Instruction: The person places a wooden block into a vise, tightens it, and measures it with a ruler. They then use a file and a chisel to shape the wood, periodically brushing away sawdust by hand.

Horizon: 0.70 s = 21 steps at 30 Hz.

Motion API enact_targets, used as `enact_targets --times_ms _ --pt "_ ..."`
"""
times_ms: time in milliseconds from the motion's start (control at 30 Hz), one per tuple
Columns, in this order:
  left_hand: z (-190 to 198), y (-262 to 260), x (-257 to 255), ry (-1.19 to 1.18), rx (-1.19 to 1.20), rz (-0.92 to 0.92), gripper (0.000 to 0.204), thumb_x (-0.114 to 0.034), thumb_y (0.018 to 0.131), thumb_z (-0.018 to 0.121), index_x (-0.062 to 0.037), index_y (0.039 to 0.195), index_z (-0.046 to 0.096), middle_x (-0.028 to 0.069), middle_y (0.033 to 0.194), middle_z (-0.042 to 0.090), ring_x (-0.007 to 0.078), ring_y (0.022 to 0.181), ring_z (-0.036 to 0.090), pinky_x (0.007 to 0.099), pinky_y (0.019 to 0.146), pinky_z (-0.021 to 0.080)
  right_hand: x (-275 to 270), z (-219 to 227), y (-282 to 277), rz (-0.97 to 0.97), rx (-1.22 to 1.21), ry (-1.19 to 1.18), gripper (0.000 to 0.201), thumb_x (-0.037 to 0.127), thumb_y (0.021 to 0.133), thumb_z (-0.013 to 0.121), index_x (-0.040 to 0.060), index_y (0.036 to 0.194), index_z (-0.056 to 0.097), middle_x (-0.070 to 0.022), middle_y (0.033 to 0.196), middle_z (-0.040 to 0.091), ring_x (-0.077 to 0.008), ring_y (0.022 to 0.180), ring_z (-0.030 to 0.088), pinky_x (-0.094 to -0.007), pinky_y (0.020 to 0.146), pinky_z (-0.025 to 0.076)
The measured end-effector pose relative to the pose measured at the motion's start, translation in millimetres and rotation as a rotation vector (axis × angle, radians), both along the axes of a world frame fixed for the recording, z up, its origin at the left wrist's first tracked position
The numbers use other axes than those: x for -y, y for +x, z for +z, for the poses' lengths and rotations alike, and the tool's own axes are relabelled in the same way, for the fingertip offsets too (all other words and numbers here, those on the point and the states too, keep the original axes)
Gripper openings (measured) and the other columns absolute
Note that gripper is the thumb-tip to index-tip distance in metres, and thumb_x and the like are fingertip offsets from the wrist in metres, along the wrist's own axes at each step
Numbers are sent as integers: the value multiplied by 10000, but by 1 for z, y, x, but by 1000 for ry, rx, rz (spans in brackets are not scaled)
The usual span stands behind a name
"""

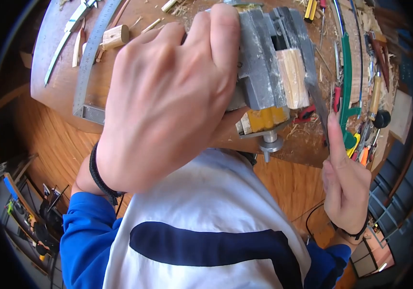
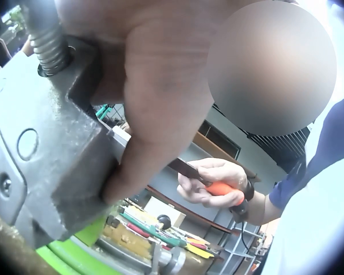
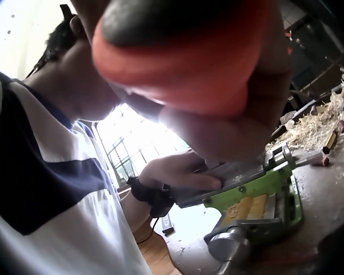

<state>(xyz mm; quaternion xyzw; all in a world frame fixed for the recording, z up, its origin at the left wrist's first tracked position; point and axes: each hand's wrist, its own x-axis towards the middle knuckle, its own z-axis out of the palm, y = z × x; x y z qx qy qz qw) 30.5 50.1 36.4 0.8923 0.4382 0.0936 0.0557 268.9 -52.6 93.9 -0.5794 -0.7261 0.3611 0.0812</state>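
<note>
A small block of pale wood (image 1: 293, 79) is clamped in a grey metal vise (image 1: 259, 62) on the bench, its end jutting toward the person. My left hand (image 1: 173, 96) lies over the vise's left side and grips it, the thumb (image 2: 155, 114) bent down along the metal in the left wrist view. My right hand (image 1: 348, 185) holds a file by its orange and black handle (image 3: 178, 74), with the forefinger stretched along the tool. The file's dark flat blade (image 1: 320, 111) runs beside the right face of the wood block.
A steel square (image 1: 88, 67), a wood offcut (image 1: 115, 37) and a caliper (image 1: 64, 41) lie left on the bench. Right of the vise are a green-framed saw (image 1: 346, 86), several hand tools and wood shavings (image 3: 321, 123). A screw handle (image 1: 270, 143) protrudes below the vise.
</note>
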Motion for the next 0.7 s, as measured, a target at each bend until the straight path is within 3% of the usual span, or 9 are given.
enact_targets --times_ms 200,400,700 --pt "-2 -4 0 13 -26 -35 966 -273 533 893 -11 1338 426 133 1009 669 319 916 664 388 760 531 5 3 -1 43 55 -6 603 -115 860 463 -66 1456 394 -145 769 605 -186 518 437 -275 545 396" --pt "1 1 2 11 -50 -35 994 -312 563 898 12 1357 397 152 1003 666 338 913 670 388 761 534 5 0 -10 -40 81 58 635 -148 836 476 -29 1457 420 -145 786 565 -217 535 416 -289 560 398" --pt "6 -3 -3 -8 -120 -83 899 -311 632 847 66 1317 405 168 955 651 330 849 665 392 706 533 21 -1 -3 4 104 84 686 -178 798 495 -20 1461 418 -149 755 537 -221 540 432 -284 560 405"
